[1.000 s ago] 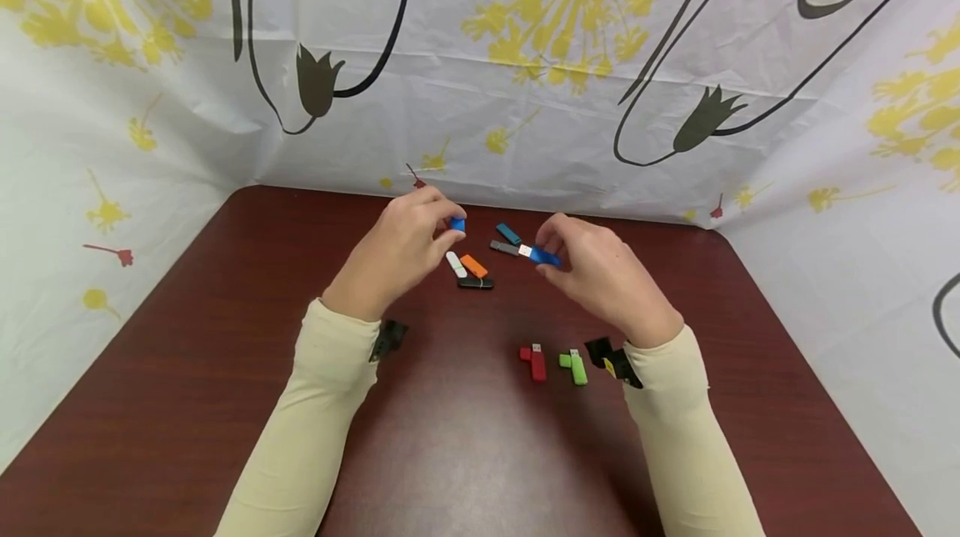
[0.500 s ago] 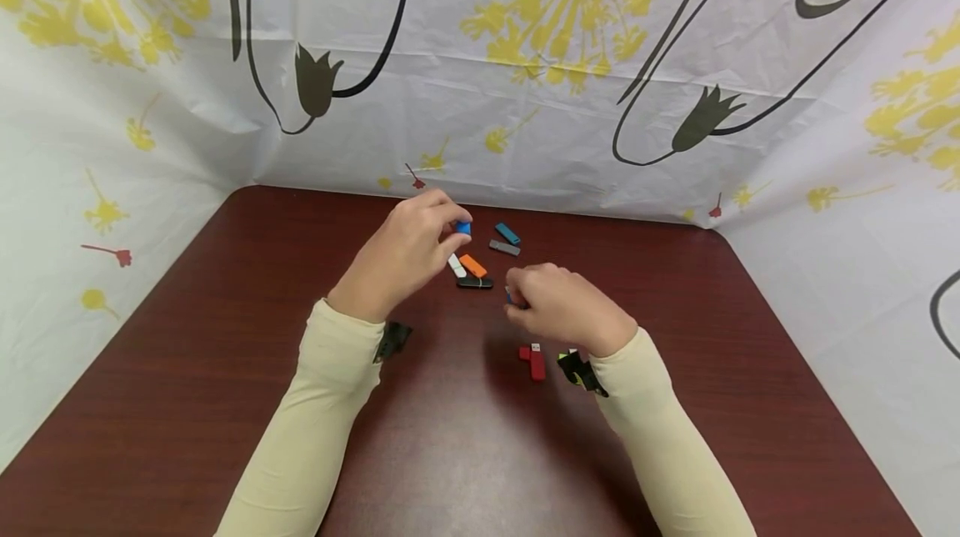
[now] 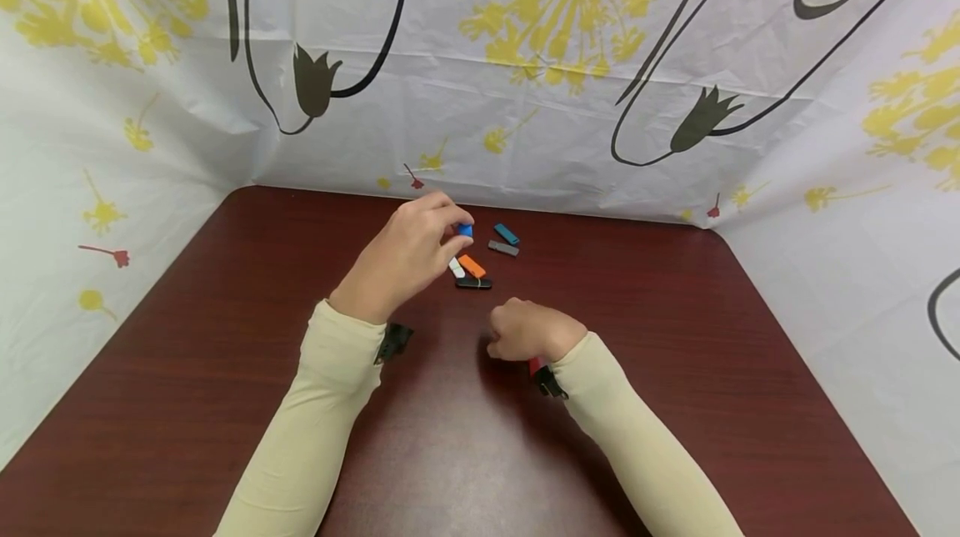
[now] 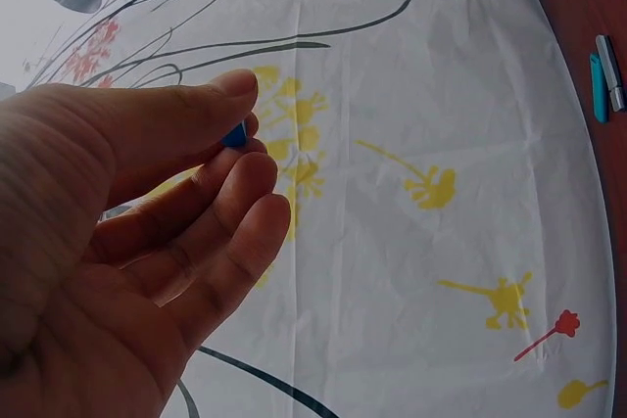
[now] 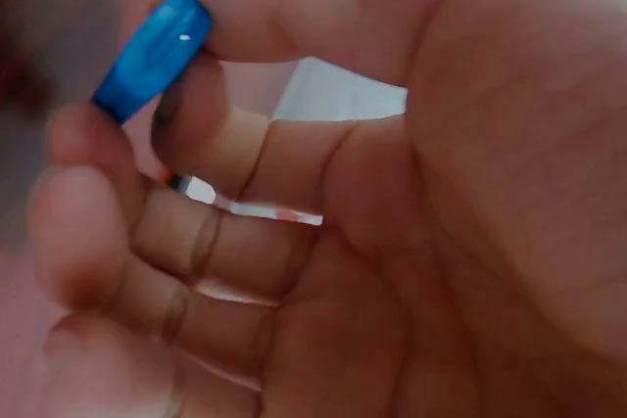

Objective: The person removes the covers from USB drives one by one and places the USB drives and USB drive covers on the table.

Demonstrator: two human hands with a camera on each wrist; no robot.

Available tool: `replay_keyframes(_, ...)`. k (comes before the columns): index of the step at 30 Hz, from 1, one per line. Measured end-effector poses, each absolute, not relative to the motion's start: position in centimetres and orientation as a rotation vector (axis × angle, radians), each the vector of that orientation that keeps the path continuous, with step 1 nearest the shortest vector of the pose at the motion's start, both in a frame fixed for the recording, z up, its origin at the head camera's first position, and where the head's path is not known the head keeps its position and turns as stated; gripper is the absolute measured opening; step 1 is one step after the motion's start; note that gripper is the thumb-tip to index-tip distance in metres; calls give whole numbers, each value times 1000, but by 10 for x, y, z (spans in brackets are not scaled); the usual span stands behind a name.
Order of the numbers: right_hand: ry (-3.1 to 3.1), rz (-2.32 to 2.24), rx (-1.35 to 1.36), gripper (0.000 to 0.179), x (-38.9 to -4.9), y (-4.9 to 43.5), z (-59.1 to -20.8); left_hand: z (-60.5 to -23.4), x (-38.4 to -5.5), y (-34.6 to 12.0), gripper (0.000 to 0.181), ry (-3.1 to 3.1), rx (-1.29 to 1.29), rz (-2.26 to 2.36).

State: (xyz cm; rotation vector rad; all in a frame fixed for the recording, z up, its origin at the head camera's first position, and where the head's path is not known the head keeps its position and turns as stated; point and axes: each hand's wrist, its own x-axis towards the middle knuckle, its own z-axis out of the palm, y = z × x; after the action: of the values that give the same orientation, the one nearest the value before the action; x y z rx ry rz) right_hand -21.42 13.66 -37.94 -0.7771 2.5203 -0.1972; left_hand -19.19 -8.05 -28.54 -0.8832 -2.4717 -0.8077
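Between thumb and fingertips, my left hand [image 3: 405, 258] pinches a small blue USB stick cap [image 3: 466, 230] above the far part of the table; only a blue sliver of that cap [image 4: 234, 134] shows in the left wrist view. My right hand [image 3: 531, 330] is low over the table, nearer to me. It pinches a glossy blue USB stick [image 5: 157, 56], seen in the right wrist view but hidden behind the fingers in the head view. Just under the right wrist, part of a red USB stick [image 3: 535, 365] peeks out.
Beyond the hands lie a teal USB stick [image 3: 506, 233], a grey one [image 3: 503, 248], an orange one [image 3: 472, 266], a black one [image 3: 474, 283] and a partly covered white one [image 3: 457, 268]. A patterned white cloth [image 3: 480, 137] rises behind the dark red table [image 3: 187, 337].
My right hand has carried the blue USB stick toward me and leftward, down near the table. Its forearm now covers the green stick and most of the red one. My left hand has barely shifted.
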Motion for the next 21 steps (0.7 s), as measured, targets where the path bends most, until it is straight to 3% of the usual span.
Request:
replay_keyframes(5, 2523, -88, -770, 40, -250, 146, -447, -286, -192, -79, 18, -2490, -883, -811)
replay_keyframes(8, 2529, -81, -720, 35, -258, 146, -463, -286, -192, -78, 16, -2504, -887, -813)
replay_keyframes(15, 2510, -34, -652, 28, -240, 135, -444, -287, -193, -78, 15, -2512, -881, -812)
replay_keyframes(21, 2492, -37, -661, 30, -248, 136, -458, -287, -192, -77, 17, -2531, -879, -818)
